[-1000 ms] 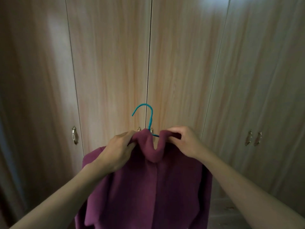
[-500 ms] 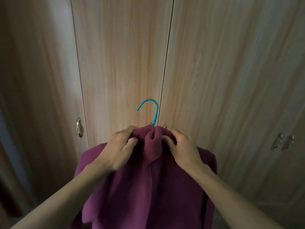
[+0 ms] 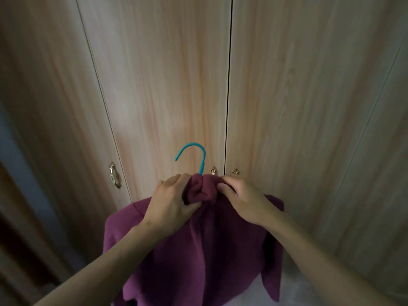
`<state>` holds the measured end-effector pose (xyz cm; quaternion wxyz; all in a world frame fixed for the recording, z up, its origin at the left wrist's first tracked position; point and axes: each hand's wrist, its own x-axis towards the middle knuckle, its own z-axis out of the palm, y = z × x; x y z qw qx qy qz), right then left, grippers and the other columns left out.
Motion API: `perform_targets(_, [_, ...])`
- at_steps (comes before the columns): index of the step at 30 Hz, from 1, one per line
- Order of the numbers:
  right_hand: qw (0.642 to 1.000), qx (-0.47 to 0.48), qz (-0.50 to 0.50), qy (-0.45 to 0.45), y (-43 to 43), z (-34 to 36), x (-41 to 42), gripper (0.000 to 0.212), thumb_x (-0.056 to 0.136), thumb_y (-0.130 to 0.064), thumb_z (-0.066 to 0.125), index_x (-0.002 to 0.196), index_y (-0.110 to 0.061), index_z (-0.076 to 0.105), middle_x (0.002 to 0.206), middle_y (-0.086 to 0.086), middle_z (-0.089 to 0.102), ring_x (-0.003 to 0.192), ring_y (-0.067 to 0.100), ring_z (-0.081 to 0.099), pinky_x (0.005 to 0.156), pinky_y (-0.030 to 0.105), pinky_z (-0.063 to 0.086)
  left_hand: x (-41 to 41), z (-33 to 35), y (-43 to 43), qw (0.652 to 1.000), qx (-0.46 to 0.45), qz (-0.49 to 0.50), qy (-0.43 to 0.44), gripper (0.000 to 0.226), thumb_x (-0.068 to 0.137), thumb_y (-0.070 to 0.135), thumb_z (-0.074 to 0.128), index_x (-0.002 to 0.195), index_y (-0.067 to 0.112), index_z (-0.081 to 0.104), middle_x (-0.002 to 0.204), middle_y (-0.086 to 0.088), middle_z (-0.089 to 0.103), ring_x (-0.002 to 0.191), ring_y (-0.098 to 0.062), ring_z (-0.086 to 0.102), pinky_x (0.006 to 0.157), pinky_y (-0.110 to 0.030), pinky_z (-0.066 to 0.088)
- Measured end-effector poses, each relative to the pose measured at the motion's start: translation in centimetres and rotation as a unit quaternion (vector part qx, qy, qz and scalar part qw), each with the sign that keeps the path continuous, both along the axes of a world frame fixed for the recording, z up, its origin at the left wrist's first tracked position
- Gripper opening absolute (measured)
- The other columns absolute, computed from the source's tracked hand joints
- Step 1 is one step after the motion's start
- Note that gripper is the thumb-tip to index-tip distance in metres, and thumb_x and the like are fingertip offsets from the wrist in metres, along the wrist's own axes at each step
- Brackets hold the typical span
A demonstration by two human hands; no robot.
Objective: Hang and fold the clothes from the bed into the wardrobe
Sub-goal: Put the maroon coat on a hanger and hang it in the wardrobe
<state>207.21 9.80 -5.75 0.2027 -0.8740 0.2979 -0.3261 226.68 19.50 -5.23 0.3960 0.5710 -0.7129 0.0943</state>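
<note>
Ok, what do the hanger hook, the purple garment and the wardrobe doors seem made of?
Hanger hook: teal, matte, smooth; plastic or coated wire.
Purple garment: thick, fuzzy, no sheen; probably fleece or wool knit.
Wardrobe doors: pale printed-looking grain, slight sheen; likely laminate.
</note>
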Motion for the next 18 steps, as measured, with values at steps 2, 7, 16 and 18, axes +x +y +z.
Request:
perform_targets(2, [1.000, 0.008, 0.011, 0.008, -1.2, -0.3, 0.1, 0.051, 0.097, -0.052, 0.035, 0.100, -0.010, 0.064, 0.091, -0.001, 0.063, 0.088, 0.014, 0.060, 0.096, 0.039, 0.045, 0.6, -0.8, -0.9, 1.000, 0.000, 0.003, 0.008, 0.023, 0.077, 0.040, 0.062, 0.093, 0.026, 0.054, 0.079, 0.017, 0.048, 0.067, -0.012, 0.048, 0.065, -0.040, 0.046])
perform_targets(7, [0.996, 0.091, -0.006, -0.002, -4.0, -1.2, 0.7, 0.034, 0.100, -0.046, 0.043, 0.078, -0.027, 0.061, 0.075, 0.004, 0.060, 0.071, 0.021, 0.057, 0.071, 0.043, 0.047, 2.5, -3.3, -3.1, 1.000, 0.015, -0.005, 0.022, 0.021, 0.079, 0.039, 0.063, 0.091, 0.023, 0.059, 0.078, 0.013, 0.056, 0.068, -0.012, 0.052, 0.065, -0.039, 0.046])
perform_targets(16, [0.961, 0.149, -0.232, 0.001, -11.3, -6.4, 2.8, 0.025, 0.088, -0.020, 0.071, 0.110, -0.011, 0.064, 0.091, -0.009, 0.056, 0.089, 0.012, 0.056, 0.074, 0.022, 0.040, 6.0, -6.8, -6.3, 0.998, 0.061, -0.032, 0.000, 0.022, 0.079, 0.041, 0.061, 0.091, 0.022, 0.061, 0.079, 0.012, 0.057, 0.072, -0.013, 0.054, 0.069, -0.036, 0.043])
perform_targets(18, [0.955, 0.150, -0.255, 0.040, -12.4, -7.5, 3.4, 0.037, 0.087, -0.024, 0.072, 0.120, -0.015, 0.059, 0.107, -0.005, 0.059, 0.101, 0.015, 0.057, 0.080, 0.023, 0.039, 6.7, -7.5, -6.7, 0.997, 0.067, -0.039, -0.007, 0.023, 0.078, 0.042, 0.061, 0.093, 0.025, 0.061, 0.079, 0.013, 0.056, 0.073, -0.013, 0.054, 0.068, -0.035, 0.042])
